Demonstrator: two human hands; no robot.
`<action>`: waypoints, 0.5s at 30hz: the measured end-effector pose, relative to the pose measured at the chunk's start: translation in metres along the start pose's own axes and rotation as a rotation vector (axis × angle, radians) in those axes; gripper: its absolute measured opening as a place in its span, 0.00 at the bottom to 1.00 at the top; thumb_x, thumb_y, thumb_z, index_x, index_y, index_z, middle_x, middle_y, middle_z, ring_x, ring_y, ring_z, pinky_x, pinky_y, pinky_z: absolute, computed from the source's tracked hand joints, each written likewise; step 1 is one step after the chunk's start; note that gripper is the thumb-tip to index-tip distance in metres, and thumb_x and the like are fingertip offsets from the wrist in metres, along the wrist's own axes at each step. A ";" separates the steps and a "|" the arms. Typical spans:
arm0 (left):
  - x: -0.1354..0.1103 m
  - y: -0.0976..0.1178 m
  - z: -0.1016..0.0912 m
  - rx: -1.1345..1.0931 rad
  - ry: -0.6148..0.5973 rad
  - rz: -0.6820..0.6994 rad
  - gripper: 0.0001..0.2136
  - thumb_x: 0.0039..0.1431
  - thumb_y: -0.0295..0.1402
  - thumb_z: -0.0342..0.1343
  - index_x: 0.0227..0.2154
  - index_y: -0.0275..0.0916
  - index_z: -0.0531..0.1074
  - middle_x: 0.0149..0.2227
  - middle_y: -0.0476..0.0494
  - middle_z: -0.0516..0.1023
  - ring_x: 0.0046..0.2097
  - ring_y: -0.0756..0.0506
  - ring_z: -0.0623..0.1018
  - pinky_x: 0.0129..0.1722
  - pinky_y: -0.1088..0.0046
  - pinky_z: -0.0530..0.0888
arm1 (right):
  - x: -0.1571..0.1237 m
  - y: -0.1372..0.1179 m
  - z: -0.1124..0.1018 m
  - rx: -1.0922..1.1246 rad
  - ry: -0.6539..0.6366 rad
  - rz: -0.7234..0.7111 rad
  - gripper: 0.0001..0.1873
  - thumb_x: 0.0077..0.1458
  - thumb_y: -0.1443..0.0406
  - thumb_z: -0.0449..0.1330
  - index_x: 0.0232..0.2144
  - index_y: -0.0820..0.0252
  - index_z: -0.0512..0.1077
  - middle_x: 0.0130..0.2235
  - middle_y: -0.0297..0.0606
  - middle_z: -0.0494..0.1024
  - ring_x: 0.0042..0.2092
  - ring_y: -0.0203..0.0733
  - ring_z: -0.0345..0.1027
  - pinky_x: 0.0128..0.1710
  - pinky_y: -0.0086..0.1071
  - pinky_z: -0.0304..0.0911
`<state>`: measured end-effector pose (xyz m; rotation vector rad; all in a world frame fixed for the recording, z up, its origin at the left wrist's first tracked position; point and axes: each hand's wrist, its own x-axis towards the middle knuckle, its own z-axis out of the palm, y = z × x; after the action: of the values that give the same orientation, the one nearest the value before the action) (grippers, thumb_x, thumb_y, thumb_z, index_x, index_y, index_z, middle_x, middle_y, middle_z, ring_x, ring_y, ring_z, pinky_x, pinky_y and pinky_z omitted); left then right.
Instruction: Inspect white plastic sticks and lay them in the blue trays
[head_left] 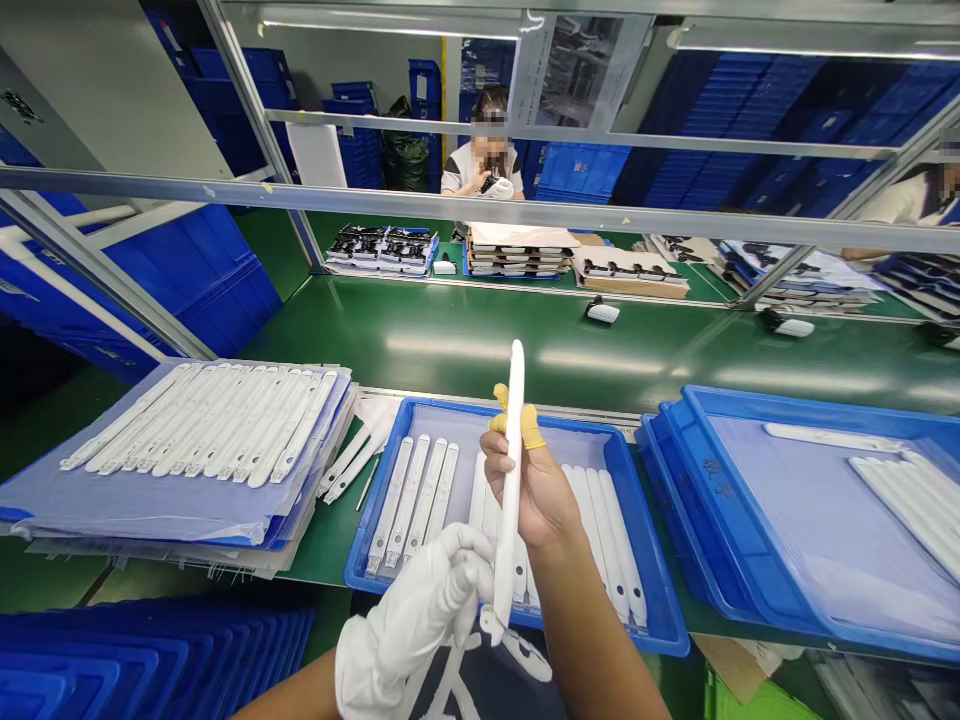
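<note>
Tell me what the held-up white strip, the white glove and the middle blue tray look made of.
White strip: probably hard plastic, smooth with a soft sheen, from its even surface and rounded edges.
White glove: likely cloth, matt, given its soft folds.
Blue tray: seemingly moulded plastic, slightly glossy, from its rounded rim.

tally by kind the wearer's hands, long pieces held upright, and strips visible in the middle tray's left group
Hands (gloved left hand, ungloved right hand): 2
Long white piece held upright: 1
White strips, left group in middle blue tray: 4
Total: 7
</note>
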<state>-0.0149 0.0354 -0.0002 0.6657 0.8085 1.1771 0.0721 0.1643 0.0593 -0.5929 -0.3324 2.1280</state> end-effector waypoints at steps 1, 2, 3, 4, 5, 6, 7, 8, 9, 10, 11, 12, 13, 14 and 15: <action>0.004 0.000 -0.001 0.005 0.002 -0.001 0.23 0.60 0.54 0.57 0.39 0.35 0.72 0.24 0.47 0.76 0.23 0.53 0.69 0.25 0.77 0.66 | -0.001 0.002 0.001 -0.006 -0.004 0.005 0.24 0.55 0.63 0.70 0.54 0.45 0.72 0.29 0.26 0.67 0.25 0.25 0.60 0.19 0.12 0.63; 0.008 0.001 -0.002 0.002 0.013 -0.016 0.23 0.61 0.54 0.57 0.38 0.35 0.73 0.25 0.47 0.75 0.22 0.54 0.68 0.24 0.77 0.64 | -0.002 0.005 0.003 -0.015 -0.007 0.011 0.24 0.55 0.63 0.70 0.54 0.46 0.72 0.29 0.26 0.68 0.25 0.26 0.60 0.18 0.12 0.63; 0.012 0.001 -0.003 -0.003 0.023 -0.038 0.22 0.60 0.53 0.58 0.37 0.35 0.73 0.25 0.48 0.75 0.22 0.54 0.67 0.24 0.77 0.64 | -0.003 0.007 0.004 -0.023 -0.009 0.018 0.24 0.55 0.63 0.70 0.54 0.47 0.73 0.29 0.27 0.67 0.25 0.26 0.59 0.18 0.12 0.62; 0.015 0.002 -0.005 -0.001 0.025 -0.060 0.21 0.59 0.52 0.60 0.36 0.35 0.73 0.25 0.48 0.74 0.23 0.54 0.67 0.24 0.77 0.64 | -0.004 0.008 0.005 -0.026 -0.014 0.029 0.24 0.55 0.63 0.69 0.54 0.47 0.73 0.29 0.27 0.67 0.24 0.27 0.59 0.17 0.12 0.62; 0.017 0.003 -0.006 0.021 0.021 -0.076 0.20 0.57 0.50 0.63 0.35 0.35 0.73 0.26 0.49 0.73 0.24 0.54 0.67 0.25 0.77 0.65 | -0.004 0.009 0.006 -0.024 -0.020 0.042 0.23 0.56 0.63 0.69 0.54 0.47 0.73 0.28 0.27 0.67 0.24 0.27 0.58 0.16 0.12 0.61; 0.017 0.004 -0.006 0.057 0.011 -0.083 0.18 0.56 0.47 0.65 0.33 0.35 0.72 0.26 0.50 0.72 0.24 0.54 0.68 0.26 0.77 0.66 | -0.005 0.009 0.006 -0.021 -0.026 0.052 0.23 0.56 0.64 0.68 0.54 0.47 0.73 0.28 0.27 0.66 0.24 0.27 0.58 0.15 0.12 0.59; 0.016 0.006 -0.006 0.095 -0.003 -0.081 0.15 0.56 0.43 0.66 0.32 0.36 0.71 0.26 0.50 0.72 0.25 0.54 0.69 0.27 0.77 0.67 | -0.004 0.008 0.006 -0.018 -0.028 0.057 0.23 0.57 0.64 0.68 0.54 0.48 0.73 0.27 0.26 0.66 0.24 0.27 0.57 0.15 0.11 0.59; 0.014 0.007 -0.005 0.123 -0.005 -0.073 0.13 0.55 0.39 0.66 0.33 0.36 0.70 0.26 0.51 0.72 0.26 0.53 0.70 0.28 0.76 0.68 | -0.004 0.007 0.006 -0.016 -0.028 0.053 0.22 0.57 0.64 0.68 0.54 0.48 0.73 0.27 0.26 0.66 0.24 0.27 0.57 0.15 0.11 0.58; 0.012 0.008 -0.003 0.142 0.002 -0.068 0.12 0.54 0.35 0.66 0.34 0.37 0.69 0.26 0.51 0.72 0.26 0.52 0.71 0.29 0.76 0.69 | -0.004 0.005 0.005 -0.014 -0.026 0.041 0.22 0.57 0.64 0.68 0.54 0.48 0.73 0.27 0.26 0.66 0.24 0.27 0.57 0.15 0.11 0.58; 0.008 0.009 -0.001 0.157 0.017 -0.073 0.12 0.52 0.31 0.66 0.36 0.38 0.69 0.27 0.52 0.73 0.27 0.52 0.72 0.30 0.76 0.70 | -0.003 0.004 0.004 -0.012 -0.024 0.026 0.22 0.56 0.64 0.68 0.53 0.48 0.73 0.27 0.26 0.66 0.24 0.26 0.57 0.15 0.11 0.58; 0.005 0.010 0.001 0.170 0.039 -0.086 0.15 0.49 0.27 0.66 0.38 0.38 0.69 0.27 0.53 0.73 0.28 0.52 0.73 0.29 0.76 0.70 | -0.002 0.002 0.004 -0.009 -0.020 0.014 0.22 0.56 0.64 0.68 0.53 0.49 0.73 0.27 0.26 0.66 0.24 0.26 0.58 0.15 0.11 0.58; 0.001 0.011 0.004 0.183 0.058 -0.106 0.18 0.46 0.25 0.66 0.40 0.39 0.68 0.27 0.54 0.73 0.27 0.52 0.72 0.28 0.76 0.69 | -0.002 0.001 0.003 -0.004 -0.017 0.006 0.21 0.56 0.63 0.69 0.52 0.49 0.73 0.27 0.26 0.66 0.24 0.26 0.58 0.15 0.11 0.59; -0.002 0.011 0.006 0.201 0.076 -0.124 0.21 0.44 0.24 0.66 0.42 0.39 0.68 0.28 0.54 0.73 0.27 0.52 0.72 0.28 0.76 0.69 | -0.001 0.000 0.002 0.002 -0.013 0.004 0.20 0.56 0.63 0.69 0.51 0.50 0.74 0.27 0.25 0.66 0.24 0.26 0.58 0.15 0.11 0.59; -0.004 0.011 0.008 0.215 0.088 -0.138 0.24 0.42 0.24 0.66 0.44 0.39 0.67 0.29 0.54 0.74 0.27 0.52 0.72 0.28 0.76 0.69 | 0.000 -0.001 0.002 0.005 -0.007 0.003 0.20 0.55 0.63 0.69 0.50 0.50 0.74 0.27 0.25 0.66 0.23 0.25 0.58 0.15 0.11 0.59; -0.006 0.011 0.008 0.221 0.090 -0.145 0.26 0.42 0.24 0.66 0.46 0.39 0.67 0.30 0.53 0.74 0.28 0.52 0.72 0.29 0.76 0.70 | 0.000 -0.001 0.001 0.004 0.001 0.000 0.19 0.55 0.63 0.70 0.49 0.51 0.74 0.27 0.25 0.66 0.23 0.25 0.58 0.15 0.12 0.59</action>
<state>-0.0152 0.0318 0.0145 0.7257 1.0558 0.9994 0.0717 0.1650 0.0605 -0.5919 -0.3270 2.1276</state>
